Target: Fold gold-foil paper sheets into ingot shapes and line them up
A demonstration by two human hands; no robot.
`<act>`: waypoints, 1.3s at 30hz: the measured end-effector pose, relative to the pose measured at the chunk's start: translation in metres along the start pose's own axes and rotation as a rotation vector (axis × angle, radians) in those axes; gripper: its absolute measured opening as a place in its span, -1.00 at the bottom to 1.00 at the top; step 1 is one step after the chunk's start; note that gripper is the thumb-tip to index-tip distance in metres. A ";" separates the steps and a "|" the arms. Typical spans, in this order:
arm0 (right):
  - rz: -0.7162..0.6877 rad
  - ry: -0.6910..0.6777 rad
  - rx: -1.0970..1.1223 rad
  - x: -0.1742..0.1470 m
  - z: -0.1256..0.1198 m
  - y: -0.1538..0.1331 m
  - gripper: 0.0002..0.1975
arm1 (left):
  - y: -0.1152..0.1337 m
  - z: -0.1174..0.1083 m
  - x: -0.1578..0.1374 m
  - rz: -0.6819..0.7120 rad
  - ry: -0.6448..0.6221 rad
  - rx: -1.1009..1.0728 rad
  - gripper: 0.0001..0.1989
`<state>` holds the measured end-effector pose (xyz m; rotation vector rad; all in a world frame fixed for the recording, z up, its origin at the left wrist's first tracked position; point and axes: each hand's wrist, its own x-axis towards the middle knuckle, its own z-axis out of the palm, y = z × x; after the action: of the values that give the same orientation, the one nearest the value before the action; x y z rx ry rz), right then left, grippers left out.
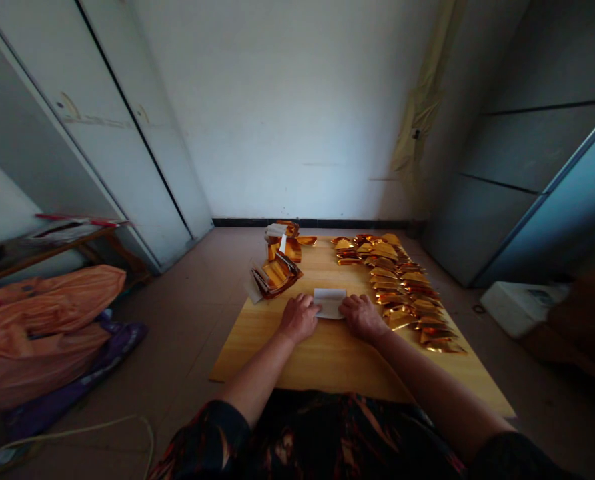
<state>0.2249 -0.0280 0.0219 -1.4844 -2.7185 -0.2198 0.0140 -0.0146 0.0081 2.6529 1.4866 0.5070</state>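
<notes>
A small sheet of paper (330, 305), pale side up and with a crease or folded strip across it, lies on the wooden board in front of me. My left hand (300, 318) grips its left edge, fingers curled and thumb at the paper. At the right edge, my right hand (362, 316) holds it the same way, closed. To the right are rows of folded gold foil paper pieces (385, 280), close beside my right hand. Beyond my left hand lie loose stacks of gold foil sheets (277, 273), some showing pale backs.
The low wooden board (257, 347) reaches from my lap toward the wall (287, 120). A cabinet (122, 127) stands left, with an orange plastic bag (52, 327) on the floor nearer me. At right are a fridge-like grey cabinet (517, 153) and a white box (515, 307).
</notes>
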 end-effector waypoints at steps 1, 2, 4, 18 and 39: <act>0.009 -0.004 -0.003 -0.001 0.000 -0.002 -0.76 | 0.000 -0.002 -0.001 0.012 -0.002 0.002 -0.68; 0.019 -0.010 -0.007 -0.001 0.000 -0.003 -0.76 | 0.001 -0.003 -0.002 0.024 -0.004 0.008 -0.67; 0.042 -0.022 -0.013 -0.001 0.000 -0.006 -0.77 | 0.002 -0.007 -0.004 0.041 -0.007 0.028 -0.67; 0.065 -0.082 0.047 -0.008 -0.013 -0.004 -0.62 | 0.016 -0.005 0.014 0.027 -0.080 0.095 -0.73; 0.042 -0.087 0.079 0.001 -0.013 -0.024 -0.72 | 0.026 -0.007 0.002 0.083 -0.111 0.157 -0.81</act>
<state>0.2036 -0.0419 0.0325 -1.5635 -2.7234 -0.0470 0.0343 -0.0277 0.0208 2.8189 1.4472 0.2521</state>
